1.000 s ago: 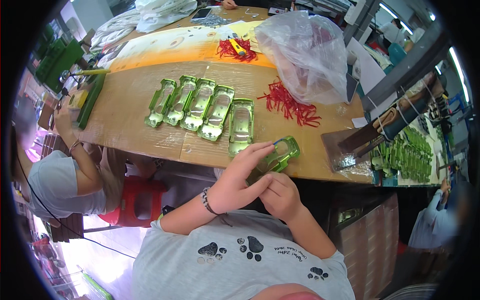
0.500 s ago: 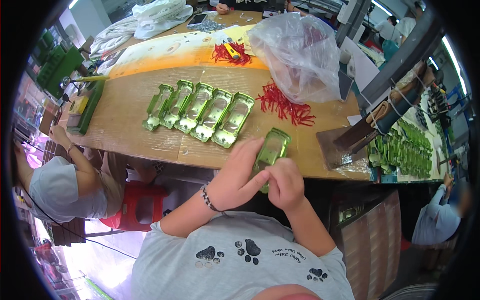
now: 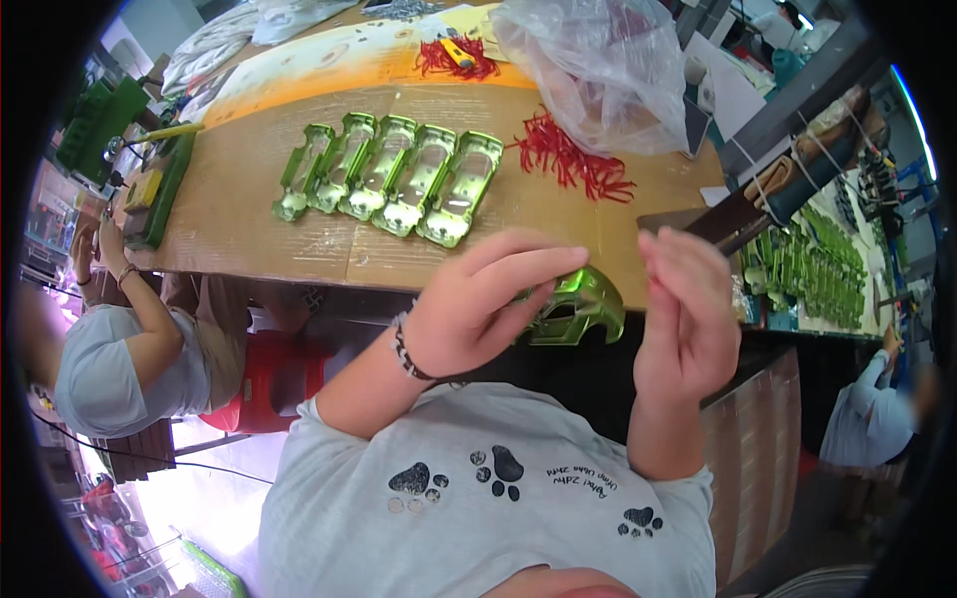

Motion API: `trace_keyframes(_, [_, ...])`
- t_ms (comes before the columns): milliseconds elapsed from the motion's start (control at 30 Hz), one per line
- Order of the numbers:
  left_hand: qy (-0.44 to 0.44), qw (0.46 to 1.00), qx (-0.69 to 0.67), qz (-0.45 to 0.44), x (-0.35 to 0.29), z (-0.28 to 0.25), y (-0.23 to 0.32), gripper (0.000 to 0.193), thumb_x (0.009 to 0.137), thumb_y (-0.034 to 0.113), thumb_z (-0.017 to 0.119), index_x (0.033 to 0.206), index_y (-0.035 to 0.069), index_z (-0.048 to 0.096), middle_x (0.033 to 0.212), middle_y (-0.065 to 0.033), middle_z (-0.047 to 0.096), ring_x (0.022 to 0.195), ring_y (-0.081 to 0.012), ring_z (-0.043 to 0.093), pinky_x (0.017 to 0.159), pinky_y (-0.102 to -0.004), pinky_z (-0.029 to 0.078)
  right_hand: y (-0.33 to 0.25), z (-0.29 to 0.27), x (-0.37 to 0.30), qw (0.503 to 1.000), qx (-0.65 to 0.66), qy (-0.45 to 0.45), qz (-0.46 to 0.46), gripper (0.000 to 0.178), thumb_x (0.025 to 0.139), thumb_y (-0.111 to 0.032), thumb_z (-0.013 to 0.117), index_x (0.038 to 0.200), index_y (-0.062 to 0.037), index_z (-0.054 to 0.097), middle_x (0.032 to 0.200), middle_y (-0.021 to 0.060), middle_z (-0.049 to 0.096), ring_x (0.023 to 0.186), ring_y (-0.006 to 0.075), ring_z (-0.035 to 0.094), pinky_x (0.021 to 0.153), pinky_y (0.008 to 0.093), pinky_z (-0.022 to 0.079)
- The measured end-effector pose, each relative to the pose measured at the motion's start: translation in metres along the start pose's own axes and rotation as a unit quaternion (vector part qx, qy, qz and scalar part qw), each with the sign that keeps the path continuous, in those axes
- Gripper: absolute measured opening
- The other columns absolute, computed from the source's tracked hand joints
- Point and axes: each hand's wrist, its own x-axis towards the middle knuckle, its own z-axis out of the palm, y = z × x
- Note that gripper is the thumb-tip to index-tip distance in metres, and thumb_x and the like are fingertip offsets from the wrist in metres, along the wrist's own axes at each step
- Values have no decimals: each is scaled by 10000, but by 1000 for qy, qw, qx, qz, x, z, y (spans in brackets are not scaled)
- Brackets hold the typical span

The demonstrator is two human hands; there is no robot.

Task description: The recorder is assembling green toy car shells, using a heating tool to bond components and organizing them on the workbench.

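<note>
My left hand (image 3: 474, 304) grips a shiny green toy car body shell (image 3: 588, 311), held in front of the table's near edge and turned so its side and window openings show. My right hand (image 3: 688, 319) is raised just right of the shell, apart from it. Its thumb and fingers are pressed together and somewhat blurred; whether anything small is between them I cannot make out. Beyond my left hand, several more green car shells (image 3: 436, 184) lie side by side, hollow side up. A heap of thin red strips (image 3: 573, 159) lies to their right.
A large clear plastic bag (image 3: 598, 75) sits behind the red strips. A yellow cutter (image 3: 458, 54) rests on another red heap. Dark metal posts (image 3: 738, 214) rise at right, with more green shells (image 3: 812, 269) beyond. A co-worker (image 3: 130, 359) sits at left beside a green fixture (image 3: 164, 189).
The shell has turned from its hollow side to its outer side. My right hand has left it and moved right, while my left hand keeps hold. The whole view has tilted slightly downward.
</note>
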Motion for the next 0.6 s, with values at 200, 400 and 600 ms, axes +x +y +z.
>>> trace_keyframes(200, [0, 959, 168, 228, 22, -3, 2, 352, 773, -16, 685, 1118, 47, 662, 1000, -92, 697, 769, -259, 682, 622, -323, 547, -5, -11, 22, 997, -13, -78, 12, 281, 710, 82, 746, 975, -11, 726, 880, 77, 612, 728, 208, 580, 637, 288, 473])
trace_keyframes(400, [0, 953, 178, 246, 27, -3, 5, 286, 765, -105, 684, 1025, 0, 626, 994, -188, 701, 779, -280, 701, 627, -312, 551, -2, -16, 18, 996, -37, -81, -28, 327, 672, 88, 747, 981, -18, 733, 855, 61, 591, 709, 190, 554, 597, 281, 431])
trace_keyframes(600, [4, 943, 210, 258, 30, -5, 11, 283, 765, -98, 681, 1025, -3, 625, 986, -188, 701, 782, -279, 701, 631, -318, 556, -5, -19, 17, 994, -60, -79, -46, 357, 658, 77, 736, 1002, -21, 736, 873, 54, 595, 698, 184, 535, 585, 280, 410])
